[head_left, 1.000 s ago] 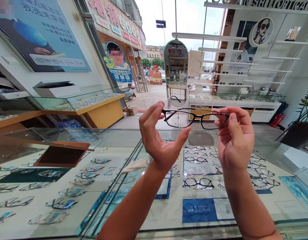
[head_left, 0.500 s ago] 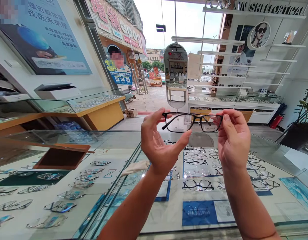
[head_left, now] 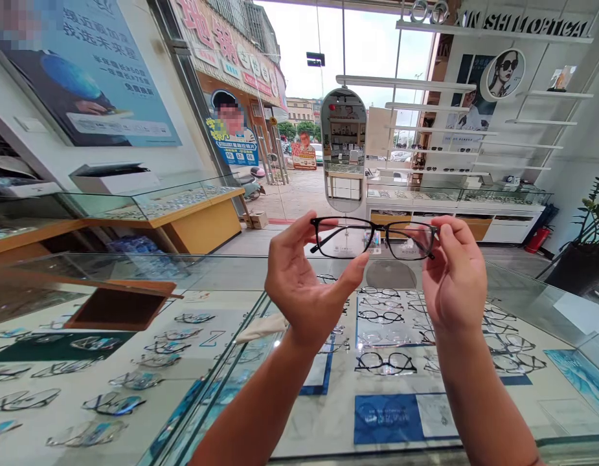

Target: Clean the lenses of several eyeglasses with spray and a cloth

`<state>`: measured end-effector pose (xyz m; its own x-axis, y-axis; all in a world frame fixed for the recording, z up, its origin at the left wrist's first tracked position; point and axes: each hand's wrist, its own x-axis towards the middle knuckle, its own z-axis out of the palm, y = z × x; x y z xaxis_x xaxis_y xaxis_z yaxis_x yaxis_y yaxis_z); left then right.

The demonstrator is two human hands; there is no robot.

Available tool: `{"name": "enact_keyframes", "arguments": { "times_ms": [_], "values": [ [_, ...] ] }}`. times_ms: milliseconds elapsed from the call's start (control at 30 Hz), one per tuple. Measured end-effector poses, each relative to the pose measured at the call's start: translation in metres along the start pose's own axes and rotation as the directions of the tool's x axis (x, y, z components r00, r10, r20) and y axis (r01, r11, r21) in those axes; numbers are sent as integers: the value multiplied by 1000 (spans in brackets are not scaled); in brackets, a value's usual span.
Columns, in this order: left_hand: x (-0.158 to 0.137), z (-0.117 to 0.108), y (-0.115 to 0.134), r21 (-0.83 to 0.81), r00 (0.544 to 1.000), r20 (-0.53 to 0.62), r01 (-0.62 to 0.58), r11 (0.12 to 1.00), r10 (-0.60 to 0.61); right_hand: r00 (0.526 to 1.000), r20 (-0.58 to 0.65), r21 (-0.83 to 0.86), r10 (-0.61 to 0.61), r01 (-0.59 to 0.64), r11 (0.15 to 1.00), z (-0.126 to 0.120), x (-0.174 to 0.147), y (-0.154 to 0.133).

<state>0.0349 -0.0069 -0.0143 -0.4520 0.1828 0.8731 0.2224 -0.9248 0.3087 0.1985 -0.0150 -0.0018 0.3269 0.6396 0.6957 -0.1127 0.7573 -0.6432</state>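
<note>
So, got a pair of black-rimmed eyeglasses (head_left: 378,227) held up pretty much dead centre, above a glass-topped display counter (head_left: 328,424). Clock directions are from the bridge. The right hand (head_left: 455,278), over at 4 o'clock, has the end by the hinge pinched between thumb and fingers. The left hand (head_left: 311,291), about 8 o'clock, is way more spread: fingers at the other hinge, thumb reaching wide to the lower rim. Can't tell if that thumb is pressing or just near it, so no idea how firm that side is. One temple slants behind the lens on the left.

Straight down at 6 there's a pair of round dark-framed glasses (head_left: 386,364) in the counter, with a blue card (head_left: 386,417) below. A cream cloth (head_left: 261,328) sits between 7 and 8, an arched mirror (head_left: 344,149) at 11, and a red fire extinguisher (head_left: 538,239) at 3.
</note>
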Motion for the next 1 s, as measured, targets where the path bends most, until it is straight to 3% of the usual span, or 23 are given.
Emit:
{"name": "enact_keyframes", "arguments": {
  "times_ms": [100, 200, 300, 367, 600, 700, 767, 833, 900, 1000],
  "values": [
    [2, -2, 3, -31, 998, 10, 57, 998, -57, 999, 32, 2, 40, -40, 999, -3, 2, 4],
    [3, -5, 5, -44, 991, 54, 128, 991, -125, 982, 166, -77, 93, -81, 994, -2, 1, 5],
    [3, -7, 6, -63, 980, 93, 185, 981, -178, 938, 334, -138, 88, -43, 989, 1, -2, 1],
    [3, -7, 6, -78, 973, 110, 211, 974, -202, 922, 385, -140, 43, 12, 990, 3, -4, -2],
    [3, -6, 10, -136, 954, 146, 281, 950, -261, 915, 392, -97, -95, 144, 985, 3, -3, -6],
    [3, -6, 9, -184, 923, 191, 369, 911, -336, 921, 371, -100, -120, 168, 981, 3, -3, -7],
    [3, -7, 7, -227, 863, 257, 492, 841, -436, 927, 347, -106, -142, 189, 976, 3, -3, -8],
    [4, -7, 4, -273, 765, 337, 637, 721, -548, 930, 324, -111, -175, 222, 969, 3, -3, -8],
    [3, -6, -2, -289, 623, 440, 780, 554, -647, 923, 323, -111, -208, 256, 960, 3, -3, -8],
    [2, -6, -10, -230, 368, 612, 930, 288, -700, 905, 360, -97, -226, 277, 956, 0, -2, -4]
  ]
}}
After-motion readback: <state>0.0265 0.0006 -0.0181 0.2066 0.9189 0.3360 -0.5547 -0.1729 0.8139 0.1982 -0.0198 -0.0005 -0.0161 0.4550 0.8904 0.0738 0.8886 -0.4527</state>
